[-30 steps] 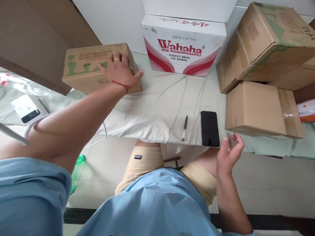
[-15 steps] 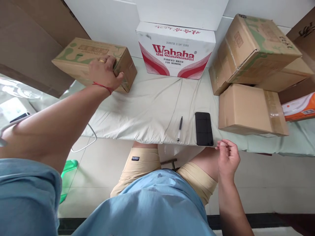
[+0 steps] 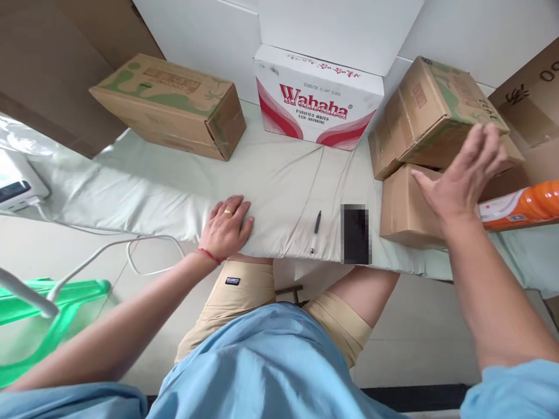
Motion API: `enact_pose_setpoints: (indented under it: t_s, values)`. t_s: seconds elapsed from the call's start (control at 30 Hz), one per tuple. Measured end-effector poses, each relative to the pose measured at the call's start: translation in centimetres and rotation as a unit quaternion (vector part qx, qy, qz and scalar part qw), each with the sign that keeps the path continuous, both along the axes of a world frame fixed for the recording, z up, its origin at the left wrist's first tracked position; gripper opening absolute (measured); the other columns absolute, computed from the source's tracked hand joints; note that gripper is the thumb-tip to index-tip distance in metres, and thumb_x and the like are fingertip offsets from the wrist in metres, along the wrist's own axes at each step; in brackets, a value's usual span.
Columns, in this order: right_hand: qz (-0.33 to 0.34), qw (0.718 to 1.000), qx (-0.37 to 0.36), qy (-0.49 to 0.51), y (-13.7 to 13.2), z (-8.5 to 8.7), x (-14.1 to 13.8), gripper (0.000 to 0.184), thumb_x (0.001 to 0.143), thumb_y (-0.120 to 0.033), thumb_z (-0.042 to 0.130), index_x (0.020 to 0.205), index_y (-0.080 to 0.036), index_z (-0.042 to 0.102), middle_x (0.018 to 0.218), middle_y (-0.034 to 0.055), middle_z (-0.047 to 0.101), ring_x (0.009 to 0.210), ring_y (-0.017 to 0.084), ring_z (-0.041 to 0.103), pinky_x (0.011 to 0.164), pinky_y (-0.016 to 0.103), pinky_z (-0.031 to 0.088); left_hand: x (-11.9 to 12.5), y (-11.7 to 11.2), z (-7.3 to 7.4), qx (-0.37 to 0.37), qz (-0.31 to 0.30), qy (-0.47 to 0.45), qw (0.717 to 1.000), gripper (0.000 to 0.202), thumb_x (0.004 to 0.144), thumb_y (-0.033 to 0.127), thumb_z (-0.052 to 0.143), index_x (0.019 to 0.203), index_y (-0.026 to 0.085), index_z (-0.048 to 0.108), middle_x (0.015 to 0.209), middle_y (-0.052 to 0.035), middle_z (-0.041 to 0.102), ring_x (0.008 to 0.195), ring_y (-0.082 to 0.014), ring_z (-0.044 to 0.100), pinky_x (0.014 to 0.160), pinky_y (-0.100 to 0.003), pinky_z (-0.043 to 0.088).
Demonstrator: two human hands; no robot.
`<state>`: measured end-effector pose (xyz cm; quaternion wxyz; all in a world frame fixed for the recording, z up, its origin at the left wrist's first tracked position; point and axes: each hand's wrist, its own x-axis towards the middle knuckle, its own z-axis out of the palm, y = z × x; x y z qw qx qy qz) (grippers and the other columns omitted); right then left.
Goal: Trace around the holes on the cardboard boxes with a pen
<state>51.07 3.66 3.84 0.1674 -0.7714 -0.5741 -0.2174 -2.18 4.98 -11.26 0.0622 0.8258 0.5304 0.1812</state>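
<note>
The plain box (image 3: 413,209) was stiff brown card, smooth w/ flat sides; the box w/ green blobs (image 3: 437,107) was card too, just behind. The desk (image 3: 279,180) wore a pale, wrinkly cloth (image 3: 152,186), w/ a white wall (image 3: 209,32) behind & a tile floor (image 3: 393,337) below. The plain box sat on the desk's R part, long side going L to R. My R grip (image 3: 467,171) hid its R end, fingers & thumb apart; couldn't tell if I touched it. My L grip (image 3: 227,227) lay flat on the cloth, fingers a bit apart.

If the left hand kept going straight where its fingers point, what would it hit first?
The left hand would probably meet the white box first, near its lower left corner, though the exact angle and depth are hard to judge.
</note>
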Motion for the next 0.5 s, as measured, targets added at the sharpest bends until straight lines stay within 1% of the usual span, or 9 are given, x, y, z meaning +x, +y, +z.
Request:
enact_pose_setpoints:
  t_s: [0.03,0.07,0.13,0.2,0.27,0.33,0.4,0.43,0.5]
  values:
    - [0.021,0.999,-0.029,-0.031,1.3,0.2,-0.6,0.149,0.061,-0.048,0.106,0.171,-0.006,0.015,0.177,0.0391,0.011,0.166,0.047,0.009,0.127,0.076,0.007,-0.2,-1.0,-0.5,0.008,0.009,-0.001,1.000,0.048,0.106,0.043,0.046,0.139,0.017,0.068,0.155,-0.0205,0.064,0.148,-0.0402,0.058,0.126,-0.061,0.040]
    - [0.042,0.996,-0.051,-0.055,2.3,0.3,-1.3,0.149,0.063,-0.049,0.106,0.172,-0.006,0.014,0.179,0.0384,0.007,0.167,0.046,0.003,0.127,0.077,0.003,-0.3,-1.8,-0.7,0.019,0.020,-0.003,1.000,0.048,0.106,0.042,0.046,0.140,0.017,0.068,0.155,-0.0198,0.065,0.147,-0.0393,0.058,0.127,-0.060,0.038]
    - [0.074,0.990,-0.077,-0.088,3.9,0.4,-2.4,0.145,0.067,-0.048,0.104,0.173,-0.007,0.013,0.180,0.0372,0.004,0.169,0.043,-0.003,0.126,0.080,-0.001,-0.3,-2.5,-1.0,0.042,0.043,-0.007,0.998,0.046,0.105,0.040,0.049,0.140,0.018,0.069,0.154,-0.0179,0.067,0.146,-0.0376,0.061,0.127,-0.058,0.038]
    - [0.082,0.987,-0.091,-0.101,5.1,0.3,-3.0,0.140,0.070,-0.042,0.103,0.173,-0.009,0.015,0.180,0.0375,0.007,0.170,0.042,-0.005,0.124,0.084,-0.001,-0.2,-2.5,-1.0,0.056,0.057,-0.007,0.997,0.044,0.103,0.038,0.053,0.139,0.021,0.070,0.152,-0.0157,0.069,0.145,-0.0364,0.062,0.127,-0.056,0.039]
    - [0.067,0.989,-0.091,-0.095,6.2,0.0,-3.0,0.124,0.076,-0.039,0.099,0.172,-0.010,0.025,0.178,0.0381,0.018,0.171,0.041,-0.001,0.121,0.086,0.004,-0.1,-2.3,-1.1,0.065,0.058,-0.007,0.996,0.043,0.100,0.037,0.056,0.137,0.022,0.071,0.151,-0.0148,0.070,0.144,-0.0365,0.063,0.126,-0.056,0.039]
    - [0.049,0.993,-0.072,-0.077,7.0,-0.3,-3.0,0.100,0.086,-0.035,0.090,0.167,-0.012,0.038,0.174,0.0379,0.030,0.171,0.038,0.007,0.118,0.086,0.011,-0.2,-2.2,-1.3,0.074,0.055,-0.010,0.996,0.044,0.098,0.036,0.057,0.136,0.021,0.072,0.151,-0.0153,0.070,0.143,-0.0375,0.064,0.125,-0.057,0.040]
    - [0.044,0.997,-0.043,-0.054,7.4,-0.5,-3.1,0.078,0.093,-0.028,0.082,0.161,-0.013,0.048,0.171,0.0359,0.036,0.170,0.036,0.014,0.118,0.082,0.016,-0.3,-2.2,-1.6,0.082,0.053,-0.012,0.995,0.045,0.095,0.035,0.058,0.137,0.021,0.071,0.151,-0.0155,0.070,0.143,-0.0379,0.064,0.126,-0.057,0.040]
    - [0.048,0.997,-0.033,-0.041,7.5,-0.6,-3.3,0.071,0.093,-0.024,0.080,0.157,-0.014,0.052,0.172,0.0344,0.037,0.170,0.035,0.016,0.118,0.080,0.016,-0.4,-2.2,-1.7,0.086,0.054,-0.013,0.995,0.047,0.094,0.034,0.059,0.137,0.022,0.071,0.150,-0.0152,0.070,0.142,-0.0379,0.064,0.126,-0.057,0.040]
    - [0.054,0.998,-0.024,-0.009,7.4,-0.5,-3.6,0.062,0.088,-0.016,0.080,0.148,-0.016,0.061,0.173,0.0312,0.037,0.169,0.036,0.018,0.118,0.076,0.016,-0.5,-2.3,-1.8,0.089,0.058,-0.015,0.994,0.050,0.090,0.032,0.061,0.138,0.023,0.071,0.150,-0.0142,0.071,0.142,-0.0378,0.065,0.126,-0.056,0.040]
